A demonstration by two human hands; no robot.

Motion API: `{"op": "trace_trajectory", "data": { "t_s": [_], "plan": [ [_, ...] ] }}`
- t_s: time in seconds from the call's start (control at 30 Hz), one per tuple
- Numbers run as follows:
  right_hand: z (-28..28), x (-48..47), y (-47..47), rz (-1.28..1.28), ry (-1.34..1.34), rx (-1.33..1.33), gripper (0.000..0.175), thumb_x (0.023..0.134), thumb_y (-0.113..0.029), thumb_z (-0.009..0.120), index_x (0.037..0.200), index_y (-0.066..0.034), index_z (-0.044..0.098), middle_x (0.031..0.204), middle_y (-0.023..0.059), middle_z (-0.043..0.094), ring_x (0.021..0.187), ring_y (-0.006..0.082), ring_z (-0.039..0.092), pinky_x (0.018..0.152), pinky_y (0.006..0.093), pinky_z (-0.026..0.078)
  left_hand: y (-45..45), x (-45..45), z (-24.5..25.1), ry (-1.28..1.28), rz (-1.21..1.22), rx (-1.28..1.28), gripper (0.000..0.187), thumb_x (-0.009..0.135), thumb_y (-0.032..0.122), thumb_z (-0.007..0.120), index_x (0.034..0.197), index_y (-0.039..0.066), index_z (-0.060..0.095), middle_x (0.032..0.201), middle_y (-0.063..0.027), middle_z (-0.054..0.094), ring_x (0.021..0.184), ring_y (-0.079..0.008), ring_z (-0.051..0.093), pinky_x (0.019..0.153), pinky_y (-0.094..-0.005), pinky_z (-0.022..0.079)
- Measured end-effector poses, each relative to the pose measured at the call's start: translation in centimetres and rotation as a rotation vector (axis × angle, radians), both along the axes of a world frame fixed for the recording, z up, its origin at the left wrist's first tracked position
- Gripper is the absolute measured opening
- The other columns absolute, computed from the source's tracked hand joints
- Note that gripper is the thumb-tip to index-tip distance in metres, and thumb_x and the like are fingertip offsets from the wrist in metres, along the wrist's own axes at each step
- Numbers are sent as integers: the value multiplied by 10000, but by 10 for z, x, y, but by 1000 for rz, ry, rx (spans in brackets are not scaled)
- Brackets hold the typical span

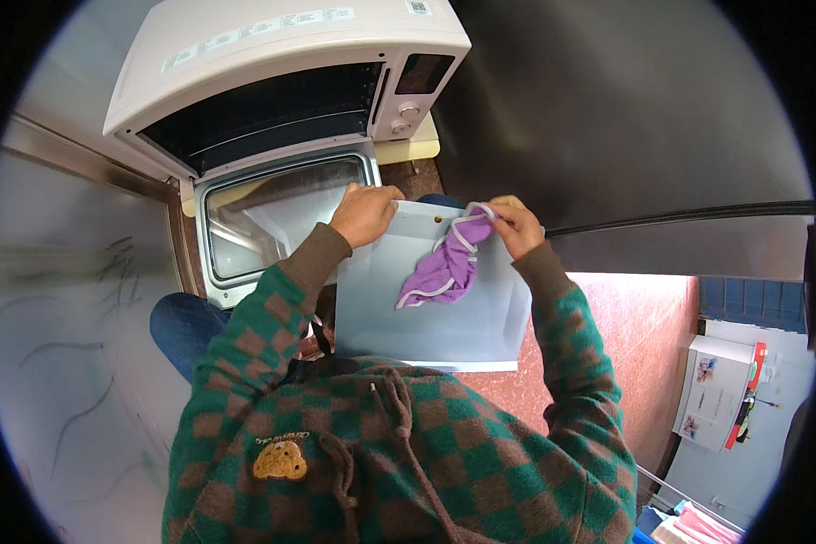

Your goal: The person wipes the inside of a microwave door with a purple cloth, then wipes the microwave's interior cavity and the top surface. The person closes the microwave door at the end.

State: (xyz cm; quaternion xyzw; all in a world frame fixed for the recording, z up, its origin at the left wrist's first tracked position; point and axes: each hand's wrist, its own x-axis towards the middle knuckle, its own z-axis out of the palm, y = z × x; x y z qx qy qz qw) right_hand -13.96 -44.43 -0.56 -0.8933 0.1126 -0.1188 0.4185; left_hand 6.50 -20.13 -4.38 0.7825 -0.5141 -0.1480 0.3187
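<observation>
My left hand [365, 214] grips the top left edge of a flat grey metal tray [374, 306], tilted in front of my body. In my right hand [517, 226], near the tray's top right corner, is one end of a purple cloth [445, 265] with white edging. The cloth hangs bunched and twisted across the tray's surface. A small round hole shows near the tray's upper edge. Beyond the tray stands a white countertop oven [272, 81], its glass door [279, 217] folded down and its inside dark.
A large dark glossy panel [625, 122] rises at the right of the oven. At the left is a pale patterned panel [75, 326]. A white box [714, 394] and folded cloths [697, 527] lie at the lower right, past the reddish floor [625, 326].
</observation>
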Motion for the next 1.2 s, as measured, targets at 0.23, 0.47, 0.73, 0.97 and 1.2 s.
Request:
{"op": "trace_trajectory", "data": {
  "t_s": [0.23,0.47,0.73,0.97,1.2],
  "plan": [
    [3,-38,82,-34,22,-516,467,839,13,614,1300,-62,594,1221,177,556,1131,384,550,997,414,467,-6,19,13,175,-73,100,303,1013,264,483,1139,82,690,1135,-128,713,1060,-336,662,919,-416,508],
    [-19,34,154,33,-141,-527,430,875,-88,621,1302,-64,578,1366,214,495,1238,399,499,1044,471,437,-12,15,10,468,64,-9,757,1041,601,245,1140,-19,670,1080,-198,703,1042,-312,650,959,-388,469],
    [-79,-6,75,-252,-29,-686,535,950,-83,481,1478,-63,404,1536,218,378,1440,402,343,1205,459,277,-9,-5,13,233,186,29,792,1026,636,156,1025,35,671,997,-198,706,944,-403,640,865,-500,453],
    [0,-172,14,-706,564,-793,339,849,-99,611,1181,-35,641,1287,140,553,1200,357,506,1006,454,436,-9,-10,11,-44,101,30,400,975,469,528,1019,126,729,865,-116,736,846,-295,674,818,-430,406],
    [40,-81,57,-127,-28,-302,160,873,-129,689,964,-3,652,1017,151,640,1031,345,563,926,417,442,-17,-17,7,-190,102,15,298,927,400,640,993,116,704,843,-98,729,842,-266,676,807,-428,378]
  ]
}}
